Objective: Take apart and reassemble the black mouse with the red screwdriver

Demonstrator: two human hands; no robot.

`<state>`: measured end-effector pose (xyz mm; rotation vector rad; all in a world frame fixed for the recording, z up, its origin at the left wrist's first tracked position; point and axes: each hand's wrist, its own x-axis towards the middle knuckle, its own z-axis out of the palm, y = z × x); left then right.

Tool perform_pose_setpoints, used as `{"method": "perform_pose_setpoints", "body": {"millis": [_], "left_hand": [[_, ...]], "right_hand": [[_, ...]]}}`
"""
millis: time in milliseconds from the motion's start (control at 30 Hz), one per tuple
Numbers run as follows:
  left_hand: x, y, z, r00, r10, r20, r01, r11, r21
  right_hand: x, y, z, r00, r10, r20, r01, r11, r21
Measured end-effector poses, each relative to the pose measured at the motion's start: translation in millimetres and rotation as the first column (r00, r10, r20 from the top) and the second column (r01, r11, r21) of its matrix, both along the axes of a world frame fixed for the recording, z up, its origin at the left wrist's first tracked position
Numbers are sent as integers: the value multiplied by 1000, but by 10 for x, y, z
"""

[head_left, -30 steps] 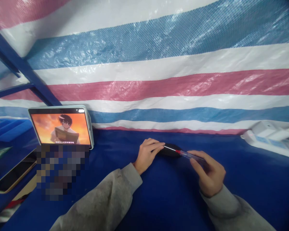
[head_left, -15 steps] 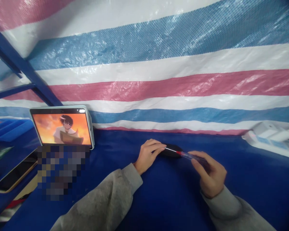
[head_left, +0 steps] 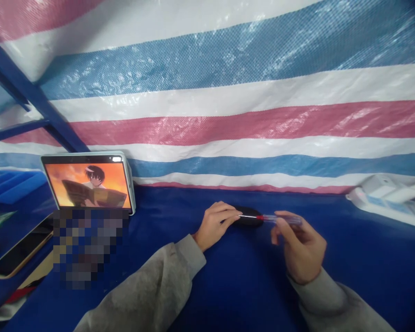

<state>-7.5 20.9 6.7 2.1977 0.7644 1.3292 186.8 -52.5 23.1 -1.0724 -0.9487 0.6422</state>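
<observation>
Here, at the far middle of the smooth dark-blue tabletop (head_left: 235, 286), the left hand (head_left: 216, 225), its grip impossible to tell, meets a black oval object (head_left: 248, 222); to the right, the right hand (head_left: 303, 249) pinches a slim screwdriver (head_left: 269, 219): translucent purplish handle, red collar, shiny metal shaft.

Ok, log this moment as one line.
right hand: holding screwdriver | left hand: at screwdriver's tip end | black object: on blue tabletop, near left fingertips | tablet: screen lit

Two hands (head_left: 217, 224) (head_left: 306, 249), one screwdriver (head_left: 269, 218), one black object (head_left: 248, 222), one tablet (head_left: 90, 184), one phone (head_left: 22, 246)
</observation>
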Motion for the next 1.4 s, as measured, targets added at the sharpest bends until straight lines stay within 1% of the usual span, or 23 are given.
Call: {"method": "perform_pose_setpoints", "body": {"millis": [200, 300, 467, 600, 733, 833, 933, 1100, 1267, 1400], "left_hand": [[-8, -10, 30, 997, 30, 69, -25, 997, -71], [-13, -12, 29, 994, 64, 92, -57, 995, -82], [-16, -20, 28, 997, 9, 72, -5, 999, -45], [-8, -15, 16, 997, 19, 78, -17, 999, -31], [13, -18, -15, 998, -62, 32, 59, 995, 81], [23, -29, -23, 997, -69, 18, 66, 989, 130], [21, -36, -19, 997, -54, 47, 48, 991, 128], [13, -36, -13, 995, -9, 98, 0, 996, 92], [16, -43, -3, 994, 7, 112, -15, 998, 68], [23, -48, -4, 994, -3, 112, -3, 998, 61]], "right_hand": [[-190, 62, 116, 989, -134, 66, 133, 991, 12], [-228, 134, 160, 983, -161, 87, 161, 987, 7], [-216, 237, 205, 986, -132, 97, 130, 991, 33], [-211, 209, 158, 990, -126, 59, 124, 992, 37], [-191, 149, 118, 992, -121, 44, 119, 991, 55], [-186, 116, 132, 990, -131, 57, 126, 989, 76], [-196, 95, 145, 991, -124, 59, 119, 989, 85], [-202, 92, 108, 996, -86, 6, 86, 995, 56], [-185, 103, 86, 998, -65, -20, 66, 998, 18], [-189, 101, 76, 998, -61, 4, 61, 997, 39]]}}
